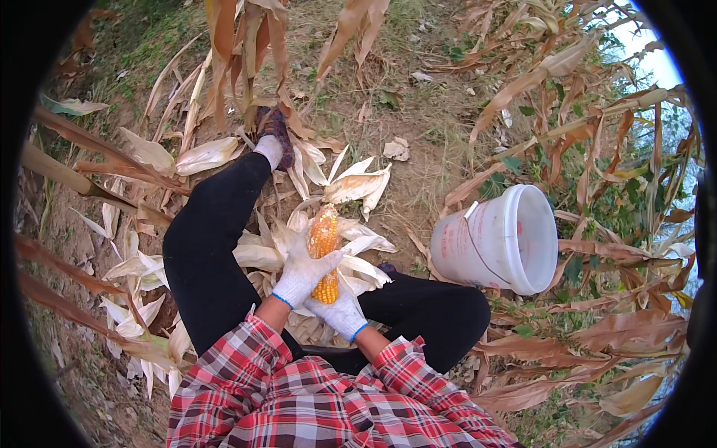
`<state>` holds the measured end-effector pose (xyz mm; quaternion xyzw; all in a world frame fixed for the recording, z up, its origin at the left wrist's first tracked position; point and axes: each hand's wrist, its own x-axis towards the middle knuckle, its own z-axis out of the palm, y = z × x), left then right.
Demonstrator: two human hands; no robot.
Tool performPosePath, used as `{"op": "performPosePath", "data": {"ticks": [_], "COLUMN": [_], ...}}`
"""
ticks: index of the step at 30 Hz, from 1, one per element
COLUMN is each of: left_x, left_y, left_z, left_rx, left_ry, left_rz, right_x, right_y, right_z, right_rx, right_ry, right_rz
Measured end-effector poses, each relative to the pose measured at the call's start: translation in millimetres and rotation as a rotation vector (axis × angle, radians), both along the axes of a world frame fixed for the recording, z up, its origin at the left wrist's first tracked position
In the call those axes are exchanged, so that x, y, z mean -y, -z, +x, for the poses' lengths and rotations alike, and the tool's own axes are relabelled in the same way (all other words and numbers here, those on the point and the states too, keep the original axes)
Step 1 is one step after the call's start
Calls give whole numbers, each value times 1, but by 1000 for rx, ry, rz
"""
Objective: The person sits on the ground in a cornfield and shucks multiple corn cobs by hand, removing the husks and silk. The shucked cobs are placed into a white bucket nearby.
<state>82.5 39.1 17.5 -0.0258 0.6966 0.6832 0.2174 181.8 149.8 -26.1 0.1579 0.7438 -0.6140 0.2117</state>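
Note:
A husked ear of corn (323, 238) with yellow-orange kernels points away from me between my knees. Its far end looks whitish and rough. My left hand (302, 271), in a white knit glove with a blue cuff edge, wraps its left side, the thumb lying across the kernels. Gloved the same way, my right hand (339, 313) cups the near end from below and the right; its fingers are partly hidden by the ear. Pale, dry corn husks (364, 269) spread beneath and around the ear.
A white plastic bucket (476, 246) with a wire handle leans or lies to the right, its mouth facing right. Dry corn stalks (73, 179) cross at left, and more stalks and leaves (616, 246) stand at right. Loose husks (140, 269) litter the soil beside my left leg.

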Motion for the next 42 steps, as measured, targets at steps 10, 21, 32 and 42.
{"op": "performPosePath", "data": {"ticks": [10, 21, 32, 42], "left_x": [-6, -7, 7, 32], "left_y": [19, 24, 3, -41], "left_z": [-9, -5, 37, 34], "left_rx": [59, 317, 139, -492], "left_ry": [63, -83, 304, -2], "left_rz": [128, 679, 302, -560], "right_x": [-11, -20, -22, -32], "right_y": [49, -39, -101, -186], "right_z": [10, -49, -49, -84], "right_rx": [26, -142, -217, -239], "right_ry": [-617, 210, 340, -460], "right_rz": [638, -14, -413, 703]}}
